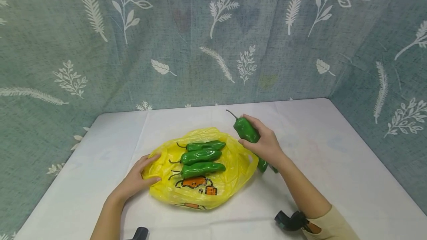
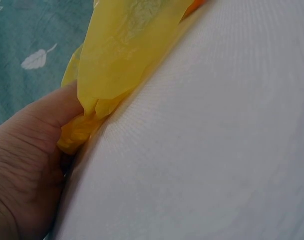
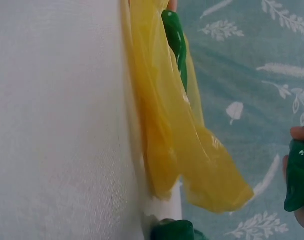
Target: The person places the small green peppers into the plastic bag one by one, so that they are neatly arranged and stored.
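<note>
A yellow plastic bag (image 1: 233, 169) with an orange and black print lies spread on the table. Several long green peppers (image 1: 201, 156) rest on it side by side, their stems pointing left. My left hand (image 1: 140, 175) grips the bag's left edge, thumb at the near side and fingers at the far side; folds of the bag (image 2: 127, 55) hide some fingertips. Above the bag's right part, my right hand (image 1: 263, 141) holds another green pepper (image 1: 245, 128) between thumb and fingers, its stem pointing up and left. In the right wrist view this pepper (image 3: 299, 175) shows at the right edge.
More green peppers (image 1: 262, 164) lie right of the bag, partly hidden by the right forearm. White cloth covers the table (image 1: 320, 151). A teal curtain (image 1: 200, 28) with white leaf prints hangs behind it. Black wrist camera mounts (image 1: 291, 220) sit at the near edge.
</note>
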### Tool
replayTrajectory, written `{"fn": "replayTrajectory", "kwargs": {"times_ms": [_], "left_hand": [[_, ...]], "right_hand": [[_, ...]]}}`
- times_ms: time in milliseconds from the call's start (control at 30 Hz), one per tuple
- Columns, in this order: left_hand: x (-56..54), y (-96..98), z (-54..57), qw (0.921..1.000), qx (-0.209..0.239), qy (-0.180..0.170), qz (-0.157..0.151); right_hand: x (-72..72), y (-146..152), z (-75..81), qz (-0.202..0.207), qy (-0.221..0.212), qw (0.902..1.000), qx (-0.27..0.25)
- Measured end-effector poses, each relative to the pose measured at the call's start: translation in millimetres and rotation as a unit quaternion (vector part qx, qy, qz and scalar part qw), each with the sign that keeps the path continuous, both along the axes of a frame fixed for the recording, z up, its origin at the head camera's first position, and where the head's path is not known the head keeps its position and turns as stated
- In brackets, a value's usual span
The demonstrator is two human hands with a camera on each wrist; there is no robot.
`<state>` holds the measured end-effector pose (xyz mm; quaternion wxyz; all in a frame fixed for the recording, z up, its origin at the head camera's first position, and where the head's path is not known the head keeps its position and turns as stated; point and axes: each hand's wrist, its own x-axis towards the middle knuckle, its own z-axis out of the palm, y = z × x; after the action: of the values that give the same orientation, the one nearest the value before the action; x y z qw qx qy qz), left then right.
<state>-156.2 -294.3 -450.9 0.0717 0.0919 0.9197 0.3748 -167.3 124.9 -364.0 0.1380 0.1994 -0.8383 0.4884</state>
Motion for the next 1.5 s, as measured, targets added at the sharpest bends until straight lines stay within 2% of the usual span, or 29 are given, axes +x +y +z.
{"fn": "replayTrajectory", "kwargs": {"times_ms": [200,667,833,1000,1167,1300,1500], "left_hand": [[-0.6,0.0,-0.7,1.0000,-0.001,-0.003,0.004],[-1.5,1.1,0.0,1.0000,-0.006,-0.003,0.005],[-1.4,0.8,-0.4,1.0000,0.000,0.001,0.002],[-1.5,0.1,-0.8,1.0000,0.001,-0.004,0.003],[-1.6,0.1,0.0,1.0000,0.001,-0.008,0.004],[-0.7,0.4,0.3,1.0000,0.002,-0.005,0.003],[-1.4,0.0,-1.2,1.0000,0.001,0.001,0.002]], "right_hand": [[2.1,-10,-1.2,0.018,0.016,0.9997,-0.002],[6.0,-36,-5.1,0.098,-0.009,0.9952,0.006],[7.0,-46,-6.9,0.123,0.000,0.9920,0.027],[5.9,-55,-10.8,0.163,0.018,0.9847,0.058],[2.8,-63,-17.3,0.210,0.036,0.9733,0.085],[4.0,-69,-21.2,0.241,0.027,0.9650,0.099],[4.7,-76,-26.1,0.262,0.016,0.9568,0.126]]}}
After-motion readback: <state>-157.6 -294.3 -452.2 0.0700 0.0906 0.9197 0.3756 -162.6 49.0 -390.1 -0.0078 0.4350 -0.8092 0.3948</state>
